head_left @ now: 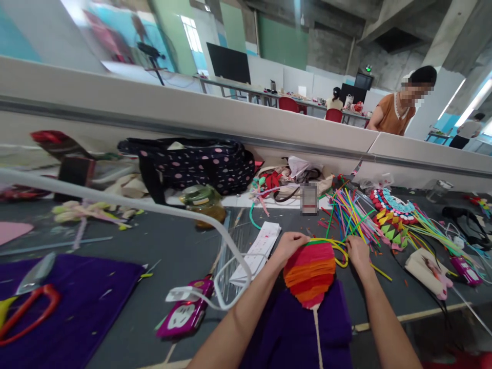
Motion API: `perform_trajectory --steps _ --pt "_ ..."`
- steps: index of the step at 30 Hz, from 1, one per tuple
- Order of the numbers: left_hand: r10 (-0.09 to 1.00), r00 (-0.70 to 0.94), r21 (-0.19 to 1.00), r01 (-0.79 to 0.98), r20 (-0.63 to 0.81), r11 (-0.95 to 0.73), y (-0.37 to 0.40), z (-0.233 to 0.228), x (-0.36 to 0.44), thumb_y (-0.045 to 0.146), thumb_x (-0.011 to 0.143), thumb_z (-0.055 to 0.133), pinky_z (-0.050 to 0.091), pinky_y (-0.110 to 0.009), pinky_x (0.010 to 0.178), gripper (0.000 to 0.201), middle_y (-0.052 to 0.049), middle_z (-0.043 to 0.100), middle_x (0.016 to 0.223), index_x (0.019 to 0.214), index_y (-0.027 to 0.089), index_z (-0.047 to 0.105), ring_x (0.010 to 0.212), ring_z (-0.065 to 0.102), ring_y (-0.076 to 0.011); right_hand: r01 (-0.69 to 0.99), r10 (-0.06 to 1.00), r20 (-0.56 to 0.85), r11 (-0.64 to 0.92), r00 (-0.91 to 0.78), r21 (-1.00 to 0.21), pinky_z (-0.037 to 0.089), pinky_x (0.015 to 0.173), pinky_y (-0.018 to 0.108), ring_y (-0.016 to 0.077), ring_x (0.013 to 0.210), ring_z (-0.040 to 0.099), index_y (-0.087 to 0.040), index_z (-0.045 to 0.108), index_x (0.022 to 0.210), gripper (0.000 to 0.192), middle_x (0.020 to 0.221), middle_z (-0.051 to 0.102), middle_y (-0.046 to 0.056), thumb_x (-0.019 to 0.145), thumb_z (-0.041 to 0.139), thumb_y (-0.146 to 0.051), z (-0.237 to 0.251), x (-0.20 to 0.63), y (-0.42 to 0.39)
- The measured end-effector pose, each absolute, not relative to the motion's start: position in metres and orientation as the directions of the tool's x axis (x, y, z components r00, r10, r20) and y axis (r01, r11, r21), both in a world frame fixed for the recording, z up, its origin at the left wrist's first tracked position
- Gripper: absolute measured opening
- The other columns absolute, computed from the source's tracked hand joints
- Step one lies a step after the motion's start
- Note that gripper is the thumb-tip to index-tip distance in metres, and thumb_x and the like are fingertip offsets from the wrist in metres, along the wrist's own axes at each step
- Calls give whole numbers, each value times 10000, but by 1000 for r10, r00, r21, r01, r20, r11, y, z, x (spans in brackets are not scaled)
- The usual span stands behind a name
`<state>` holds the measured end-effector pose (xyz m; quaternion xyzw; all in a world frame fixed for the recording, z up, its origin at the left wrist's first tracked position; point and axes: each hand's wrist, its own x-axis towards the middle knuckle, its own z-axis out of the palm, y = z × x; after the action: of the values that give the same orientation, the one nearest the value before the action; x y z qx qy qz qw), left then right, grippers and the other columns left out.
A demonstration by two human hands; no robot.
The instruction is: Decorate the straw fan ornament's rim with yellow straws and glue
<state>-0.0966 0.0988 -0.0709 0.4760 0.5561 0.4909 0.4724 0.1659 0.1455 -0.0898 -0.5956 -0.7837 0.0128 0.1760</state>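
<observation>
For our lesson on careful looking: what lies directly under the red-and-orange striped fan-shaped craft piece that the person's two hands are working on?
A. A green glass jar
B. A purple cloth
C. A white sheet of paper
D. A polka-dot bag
B: the red-and-orange striped fan-shaped craft piece rests on a purple cloth, while the left hand and right hand touch its top edge.

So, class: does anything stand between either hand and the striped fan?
Nothing visible does. The left hand grips the fan at its top left edge, and the right hand pinches the yellow stem at its top right. Both hands touch the work directly.
</observation>
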Motion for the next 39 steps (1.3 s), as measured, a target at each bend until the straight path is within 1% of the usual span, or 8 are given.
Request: perform_trajectory --steps 5,11,16,19,23,32,36,39 --pt "993 -112 994 97 -45 56 101 -76 -96 391 641 663 340 -237 544 262 -2 611 523 580 142 720 535 506 -144 934 930 237 321 -280 -157 387 690 249 199 863 615 -205 696 840 150 842 686 73 835 569 -124 -94 169 148" --pt "991 -125 990 128 -43 59 104 -83 -95 372 641 649 339 -233 548 244 -4 628 541 591 146 726 548 514 -150 924 910 286 352 -300 -150 381 666 251 203 825 600 -193 674 718 163 777 655 73 844 572 -175 -91 168 150" --pt "991 -125 988 137 -47 64 106 -86 -94 365 633 641 335 -233 542 243 2 612 519 547 146 705 534 503 -149 896 872 402 388 -280 -216 404 753 279 207 875 579 -179 641 829 240 853 648 81 924 422 -204 -68 171 139" --pt "992 -115 988 133 -59 74 106 -85 -93 359 641 632 315 -231 525 244 13 586 495 543 146 701 508 474 -137 823 818 428 513 -383 -245 413 845 282 189 946 582 -193 624 900 238 969 663 70 953 399 -246 -53 164 128" --pt "992 -107 989 121 -67 80 106 -80 -92 345 649 619 309 -232 520 234 14 583 499 565 147 712 507 465 -132 725 749 418 640 -514 -255 416 889 278 182 1003 589 -221 633 883 202 1061 669 51 936 440 -247 -47 149 117" --pt "989 -123 991 102 -78 90 103 -77 -92 373 615 662 328 -241 512 250 -2 598 493 570 138 734 534 504 -158 808 831 437 499 -344 -314 406 771 333 236 828 592 -164 656 889 244 845 650 117 927 417 -194 -50 163 138" --pt "991 -111 992 96 -74 85 102 -74 -91 373 613 666 343 -243 519 249 -7 610 501 570 138 735 535 509 -159 753 838 407 522 -364 -401 421 839 343 243 927 598 -184 676 937 200 944 674 113 888 482 -188 -44 157 140" --pt "993 -98 993 93 -70 79 102 -71 -90 371 619 666 347 -242 526 242 -7 619 515 565 144 731 534 508 -153 648 816 369 577 -444 -497 451 861 302 205 940 621 -220 690 944 199 979 698 57 900 498 -245 -44 139 129"
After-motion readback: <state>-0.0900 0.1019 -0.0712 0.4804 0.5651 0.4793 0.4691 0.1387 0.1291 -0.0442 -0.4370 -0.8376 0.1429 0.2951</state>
